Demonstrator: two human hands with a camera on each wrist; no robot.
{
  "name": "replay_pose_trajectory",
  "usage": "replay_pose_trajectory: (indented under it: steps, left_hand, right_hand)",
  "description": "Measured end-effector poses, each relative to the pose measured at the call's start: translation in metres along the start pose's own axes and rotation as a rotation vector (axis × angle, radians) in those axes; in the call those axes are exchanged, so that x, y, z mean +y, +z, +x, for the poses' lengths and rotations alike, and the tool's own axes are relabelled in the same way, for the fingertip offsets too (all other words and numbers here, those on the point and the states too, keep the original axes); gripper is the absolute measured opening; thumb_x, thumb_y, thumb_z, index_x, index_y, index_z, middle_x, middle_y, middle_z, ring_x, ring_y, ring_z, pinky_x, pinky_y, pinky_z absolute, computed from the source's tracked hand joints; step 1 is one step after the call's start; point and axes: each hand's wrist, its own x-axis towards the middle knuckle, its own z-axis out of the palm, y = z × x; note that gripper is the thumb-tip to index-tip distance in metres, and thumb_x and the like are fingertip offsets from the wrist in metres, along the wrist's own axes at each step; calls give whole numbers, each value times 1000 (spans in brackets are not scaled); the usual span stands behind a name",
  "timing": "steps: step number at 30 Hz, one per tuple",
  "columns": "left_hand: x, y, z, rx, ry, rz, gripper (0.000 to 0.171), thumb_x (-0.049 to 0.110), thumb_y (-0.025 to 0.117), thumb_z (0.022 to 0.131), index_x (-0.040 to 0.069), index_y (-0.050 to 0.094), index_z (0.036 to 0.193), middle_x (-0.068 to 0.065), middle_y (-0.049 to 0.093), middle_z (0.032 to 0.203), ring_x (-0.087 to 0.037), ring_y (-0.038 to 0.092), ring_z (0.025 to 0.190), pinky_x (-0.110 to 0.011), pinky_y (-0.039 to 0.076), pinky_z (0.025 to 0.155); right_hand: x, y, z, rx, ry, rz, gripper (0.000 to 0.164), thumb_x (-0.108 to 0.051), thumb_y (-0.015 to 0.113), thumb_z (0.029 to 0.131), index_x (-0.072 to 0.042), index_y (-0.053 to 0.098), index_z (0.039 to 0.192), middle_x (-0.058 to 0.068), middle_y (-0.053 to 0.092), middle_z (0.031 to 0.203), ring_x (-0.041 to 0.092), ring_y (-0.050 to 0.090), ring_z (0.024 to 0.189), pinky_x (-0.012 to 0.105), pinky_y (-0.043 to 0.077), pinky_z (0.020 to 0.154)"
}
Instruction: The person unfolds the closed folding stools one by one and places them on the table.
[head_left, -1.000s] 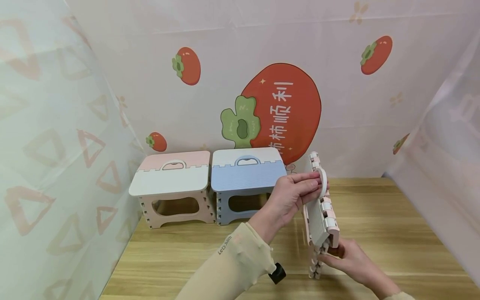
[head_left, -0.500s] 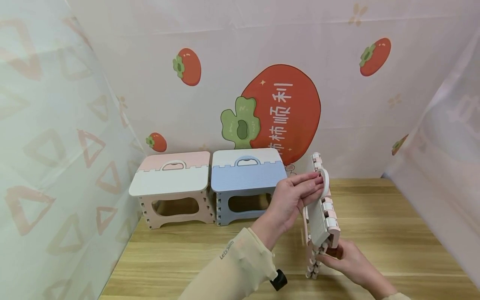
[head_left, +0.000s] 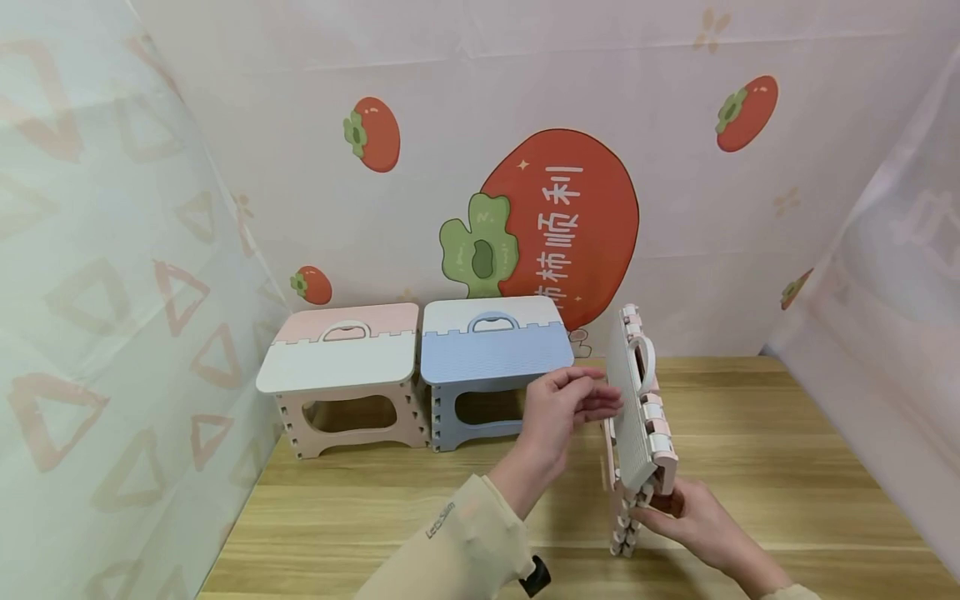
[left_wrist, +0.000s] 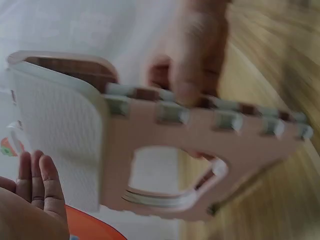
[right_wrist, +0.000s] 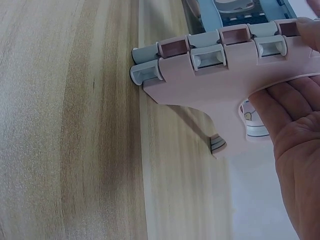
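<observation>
A pink and white folding stool (head_left: 626, 408) stands on edge, partly folded, at the right of the table. My right hand (head_left: 701, 521) grips its near lower side; in the right wrist view, fingers reach behind the pink leg panel (right_wrist: 200, 87) at its opening, with the thumb over the hinged edge. My left hand (head_left: 558, 417) has its fingers extended beside the white seat, fingertips right at its face and below the white carrying handle (head_left: 647, 365). The left wrist view shows the leg panel (left_wrist: 117, 155) swung out from the seat (left_wrist: 60, 130).
Two unfolded stools stand side by side at the back left: one pink and white (head_left: 345, 362), one blue and white (head_left: 495, 354). They are on a wooden table (head_left: 750, 433) between printed curtains (head_left: 262, 167). A small black object (head_left: 536, 577) shows by my left cuff.
My left hand has come off the carrying handle and drawn back down and to the left. My right hand keeps its grip, and the stool has barely shifted.
</observation>
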Motion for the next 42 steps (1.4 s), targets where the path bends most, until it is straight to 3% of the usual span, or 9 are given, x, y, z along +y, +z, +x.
replay_pose_trajectory:
  steps: [5,13,20,25,32,37,42]
  left_hand:
    - [-17,-16,-6,-9,-57,188,15,9,61,97,6,76,101,-8,74,79,-17,71,69,-35,64,70]
    - [-38,-32,-18,-172,-86,419,24,16,69,96,-1,73,112,-2,75,97,-16,71,87,-32,62,78]
    - [-46,-41,-26,-197,-87,580,22,20,74,91,7,76,108,7,73,96,-4,64,81,-24,57,75]
    - [-53,-45,-33,-267,-107,626,28,22,75,88,8,76,113,5,74,102,-4,66,87,-21,55,77]
    - [-60,-44,-44,-319,-171,577,35,19,76,86,11,72,120,5,72,111,-4,65,94,-20,54,79]
    - [-64,-42,-47,-335,-154,595,34,18,78,87,9,72,119,10,65,111,-1,64,94,-18,54,79]
    - [-68,-37,-48,-324,-117,651,37,18,81,85,11,70,120,12,62,109,-4,65,98,-19,55,85]
  right_hand:
    - [-1,0,0,2,1,-3,38,-8,74,94,8,62,126,21,72,115,1,66,104,21,57,84]
    - [-3,1,1,-3,-24,6,42,-7,73,94,10,60,129,28,67,121,0,64,108,20,57,86]
    - [-1,3,3,7,-70,-6,39,-5,74,93,10,62,127,17,72,120,1,65,110,19,56,89]
    - [-1,3,2,15,-74,-5,40,-4,74,93,11,61,127,3,72,123,0,64,110,19,56,88]
    - [-2,2,0,26,-56,-21,40,-5,74,93,9,62,128,10,72,122,0,64,109,20,57,86]
    - [-1,3,-1,39,-63,-24,38,-5,75,92,7,62,126,-7,71,120,-1,64,108,20,57,86]
    - [0,3,-2,60,-95,-57,36,-2,76,90,7,63,123,2,74,114,-1,65,105,19,57,85]
